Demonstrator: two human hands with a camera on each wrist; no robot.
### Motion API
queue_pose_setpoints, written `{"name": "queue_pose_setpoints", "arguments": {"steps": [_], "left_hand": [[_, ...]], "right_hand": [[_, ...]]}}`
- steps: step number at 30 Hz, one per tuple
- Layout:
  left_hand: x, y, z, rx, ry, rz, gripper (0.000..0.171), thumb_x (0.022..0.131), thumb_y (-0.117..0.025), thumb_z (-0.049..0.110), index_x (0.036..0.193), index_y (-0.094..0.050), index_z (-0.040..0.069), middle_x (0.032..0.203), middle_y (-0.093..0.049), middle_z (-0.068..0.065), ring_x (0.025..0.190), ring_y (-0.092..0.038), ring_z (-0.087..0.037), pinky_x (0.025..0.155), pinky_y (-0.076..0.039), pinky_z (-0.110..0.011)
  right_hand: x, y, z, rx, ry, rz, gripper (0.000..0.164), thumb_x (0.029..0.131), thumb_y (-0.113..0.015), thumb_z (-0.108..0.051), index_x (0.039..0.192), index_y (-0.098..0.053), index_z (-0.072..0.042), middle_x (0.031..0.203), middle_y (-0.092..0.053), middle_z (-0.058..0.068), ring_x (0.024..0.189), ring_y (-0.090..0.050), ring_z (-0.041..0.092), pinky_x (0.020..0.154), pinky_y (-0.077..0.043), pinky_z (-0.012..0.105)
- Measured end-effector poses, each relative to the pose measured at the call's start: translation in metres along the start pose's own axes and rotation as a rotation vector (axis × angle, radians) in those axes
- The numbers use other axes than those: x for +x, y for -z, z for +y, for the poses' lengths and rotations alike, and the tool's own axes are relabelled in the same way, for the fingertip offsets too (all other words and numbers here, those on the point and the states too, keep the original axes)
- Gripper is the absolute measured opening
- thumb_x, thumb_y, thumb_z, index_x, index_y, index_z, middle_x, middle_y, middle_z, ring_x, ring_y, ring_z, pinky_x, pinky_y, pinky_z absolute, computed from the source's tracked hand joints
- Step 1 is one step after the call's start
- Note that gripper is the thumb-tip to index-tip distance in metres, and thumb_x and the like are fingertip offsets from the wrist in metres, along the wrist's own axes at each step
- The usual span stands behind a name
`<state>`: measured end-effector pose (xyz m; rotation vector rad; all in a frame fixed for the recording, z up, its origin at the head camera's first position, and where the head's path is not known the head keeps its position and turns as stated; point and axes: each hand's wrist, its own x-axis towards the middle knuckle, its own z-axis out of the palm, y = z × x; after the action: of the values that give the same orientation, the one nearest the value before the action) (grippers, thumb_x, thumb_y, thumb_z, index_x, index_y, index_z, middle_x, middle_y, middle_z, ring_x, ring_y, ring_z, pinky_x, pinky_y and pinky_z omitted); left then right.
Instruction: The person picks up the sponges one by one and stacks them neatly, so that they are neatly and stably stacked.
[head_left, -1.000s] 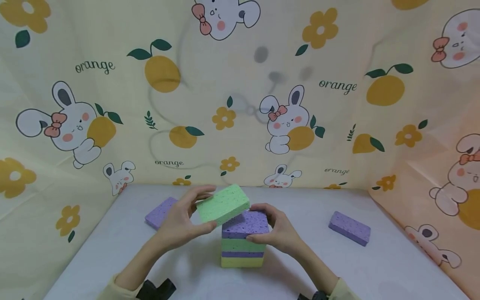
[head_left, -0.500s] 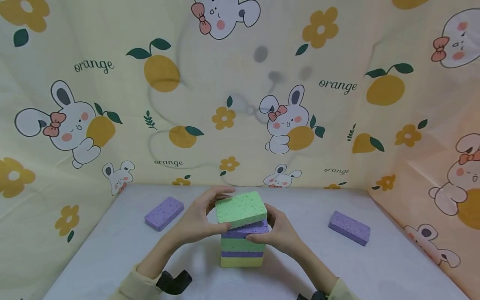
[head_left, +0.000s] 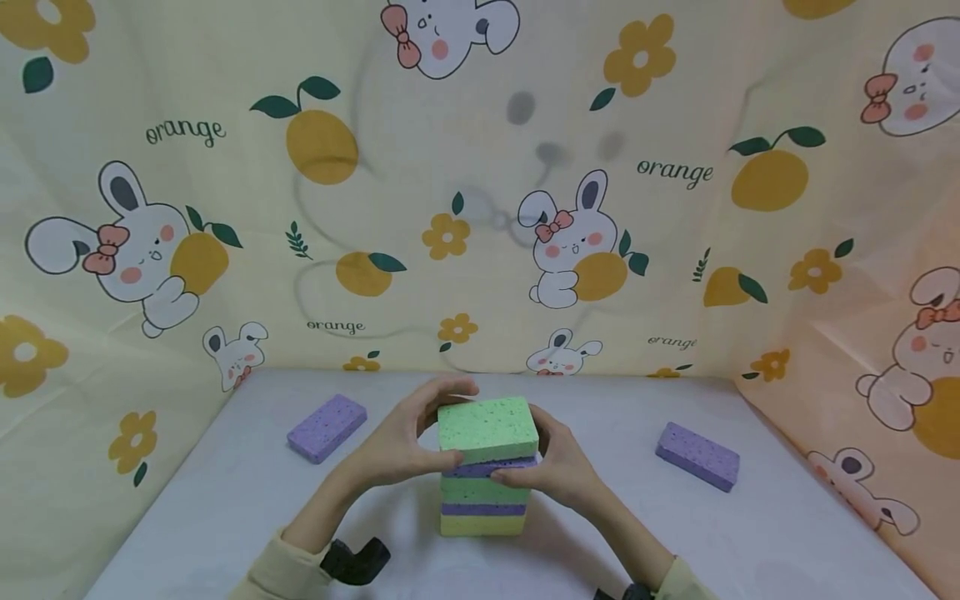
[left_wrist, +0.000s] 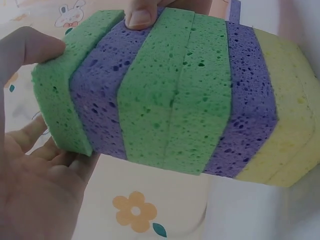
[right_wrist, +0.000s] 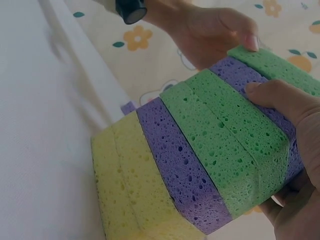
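Observation:
In the head view my left hand holds a green sponge at the top of a sponge stack, thumb in front and fingers behind. That sponge sits slightly askew over a purple sponge; whether they touch all over, I cannot tell. My right hand grips this purple sponge from the right, its thumb on the front face. Below it come two green sponges, another purple sponge and two yellow sponges at the bottom. The stack stands upright, its sides roughly lined up.
A loose purple sponge lies on the white table at the back left. Another loose purple sponge lies to the right. Behind and beside the table hangs a cloth printed with rabbits and oranges.
My left hand has brought the green sponge rightward and down onto the top of the stack, turning it nearly level. My right hand has kept its hold on the purple sponge.

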<state>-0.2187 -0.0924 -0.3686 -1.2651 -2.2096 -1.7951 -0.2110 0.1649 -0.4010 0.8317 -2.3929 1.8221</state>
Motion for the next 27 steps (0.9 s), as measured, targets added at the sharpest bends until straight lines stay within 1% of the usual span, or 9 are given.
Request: {"name": "queue_pose_setpoints", "arguments": {"steps": [5,9,11,14,16,18,21,23,27], "left_hand": [[-0.008,-0.001,-0.007,0.010,0.063,0.071,0.077,0.078,-0.083,0.013,0.144,-0.043,0.015,0.136,-0.052,-0.005,0.128,-0.047,-0.020,0.111,-0.035,-0.034],[-0.016,-0.002,-0.013,0.003,0.106,0.141,0.078,0.077,-0.085,0.014,0.144,-0.044,0.016,0.133,-0.055,-0.007,0.123,-0.051,-0.019,0.108,-0.039,-0.032],[-0.019,-0.003,-0.014,-0.005,0.109,0.165,0.079,0.077,-0.086,0.013,0.144,-0.043,0.016,0.132,-0.057,-0.006,0.122,-0.053,-0.019,0.107,-0.040,-0.032],[-0.020,-0.005,-0.013,0.017,0.097,0.183,0.082,0.076,-0.086,0.010,0.145,-0.041,0.016,0.131,-0.060,-0.004,0.120,-0.055,-0.019,0.106,-0.041,-0.033],[-0.020,-0.006,-0.011,0.036,0.076,0.185,0.084,0.076,-0.085,0.007,0.146,-0.039,0.014,0.129,-0.061,-0.006,0.119,-0.057,-0.021,0.105,-0.043,-0.036],[-0.019,-0.008,-0.002,0.049,0.049,0.185,0.083,0.077,-0.083,0.004,0.146,-0.038,0.009,0.128,-0.062,-0.010,0.116,-0.058,-0.025,0.104,-0.045,-0.040],[-0.017,-0.009,0.010,0.050,0.028,0.182,0.082,0.077,-0.081,-0.001,0.145,-0.037,0.003,0.127,-0.062,-0.016,0.114,-0.059,-0.029,0.102,-0.046,-0.045],[-0.017,-0.009,0.018,0.050,0.029,0.179,0.081,0.077,-0.081,-0.002,0.144,-0.036,0.001,0.127,-0.062,-0.017,0.113,-0.060,-0.030,0.102,-0.046,-0.046],[-0.016,-0.008,0.021,0.041,0.053,0.164,0.080,0.077,-0.080,-0.002,0.144,-0.036,0.000,0.129,-0.060,-0.018,0.116,-0.058,-0.030,0.104,-0.045,-0.044]], "right_hand": [[0.001,-0.001,0.002,0.006,0.001,-0.003,0.076,0.068,-0.091,-0.011,0.134,-0.052,-0.011,0.119,-0.062,0.007,0.104,-0.060,0.027,0.089,-0.054,0.036],[0.002,-0.002,0.003,0.006,-0.001,-0.005,0.075,0.069,-0.090,-0.011,0.134,-0.051,-0.009,0.118,-0.062,0.009,0.104,-0.060,0.028,0.088,-0.054,0.036],[0.002,-0.003,0.004,0.013,-0.005,-0.006,0.076,0.069,-0.090,-0.011,0.135,-0.050,-0.009,0.119,-0.061,0.010,0.104,-0.060,0.028,0.088,-0.054,0.036],[0.002,-0.003,0.004,0.022,-0.011,-0.005,0.078,0.070,-0.090,-0.010,0.136,-0.049,-0.009,0.121,-0.060,0.010,0.106,-0.059,0.029,0.088,-0.054,0.037],[0.002,-0.002,0.004,0.029,-0.017,-0.001,0.079,0.069,-0.090,-0.009,0.136,-0.048,-0.009,0.121,-0.060,0.011,0.106,-0.058,0.029,0.088,-0.054,0.037],[0.001,-0.002,0.003,0.029,-0.022,0.005,0.079,0.069,-0.090,-0.010,0.136,-0.048,-0.009,0.120,-0.060,0.010,0.105,-0.059,0.029,0.087,-0.055,0.037],[0.001,-0.001,0.002,0.027,-0.028,0.007,0.080,0.067,-0.091,-0.011,0.136,-0.049,-0.010,0.120,-0.060,0.009,0.105,-0.059,0.029,0.087,-0.055,0.037],[0.001,-0.001,0.001,0.023,-0.026,0.003,0.081,0.067,-0.091,-0.012,0.136,-0.049,-0.011,0.120,-0.060,0.009,0.105,-0.059,0.029,0.087,-0.055,0.038],[0.001,0.000,0.001,0.022,-0.020,0.002,0.079,0.067,-0.091,-0.012,0.135,-0.050,-0.012,0.120,-0.061,0.008,0.105,-0.059,0.029,0.086,-0.056,0.039]]}}
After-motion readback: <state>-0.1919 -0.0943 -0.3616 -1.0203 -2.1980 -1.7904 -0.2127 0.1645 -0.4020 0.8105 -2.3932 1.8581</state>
